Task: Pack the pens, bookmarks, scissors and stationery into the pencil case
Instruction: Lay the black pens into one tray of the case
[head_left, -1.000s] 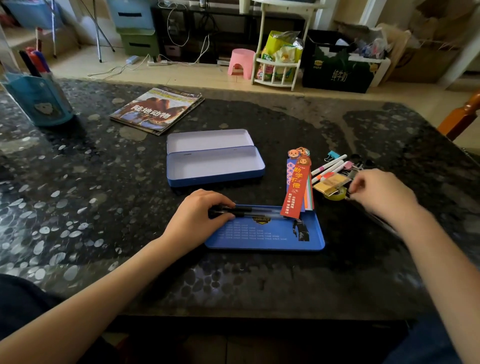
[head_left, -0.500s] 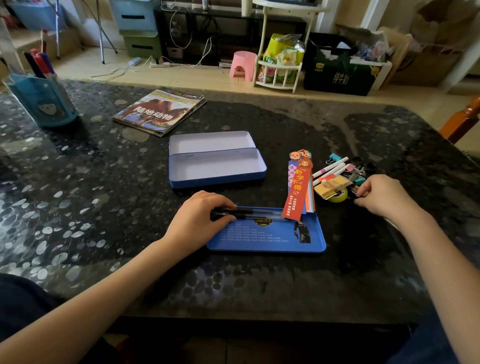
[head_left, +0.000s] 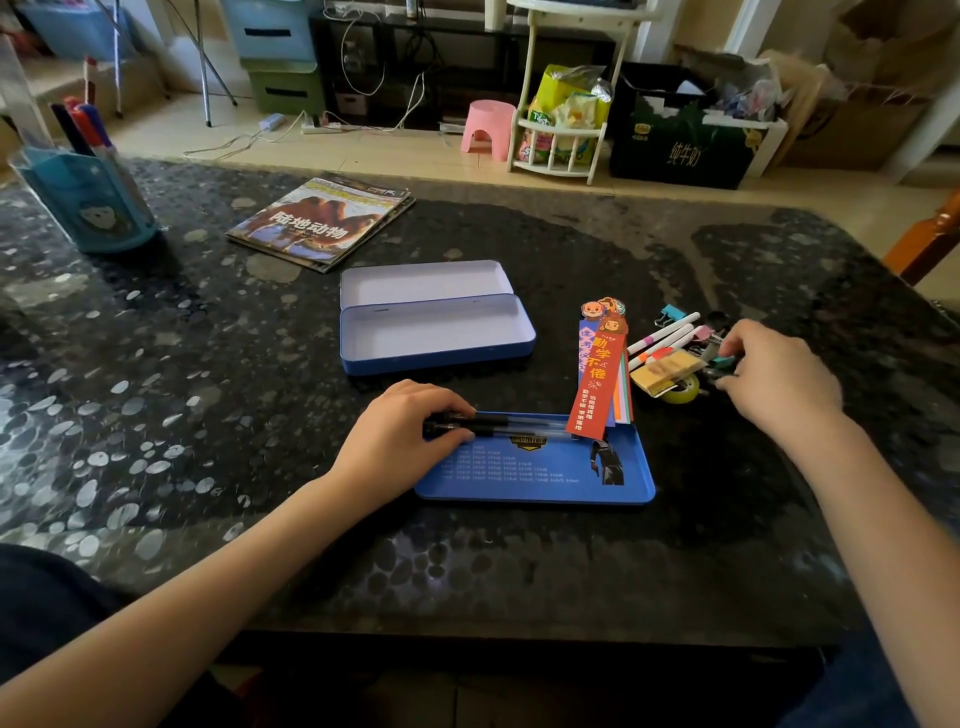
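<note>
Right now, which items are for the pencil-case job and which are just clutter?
Job: open pencil case, blue tray, black pens under left hand, bookmarks, white markers, tape roll.
Clutter: magazine, pen holder.

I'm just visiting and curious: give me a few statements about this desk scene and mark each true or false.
1. The open pencil case holds nothing yet. True.
2. The left hand rests on the black pens. True.
3. The pens lie inside the open case. False: they lie on the flat blue tray nearer the person.
4. The right hand is lifting the red bookmark. False: it reaches into the pile of clips beside the markers.
5. A magazine lies beyond the case. True.
</note>
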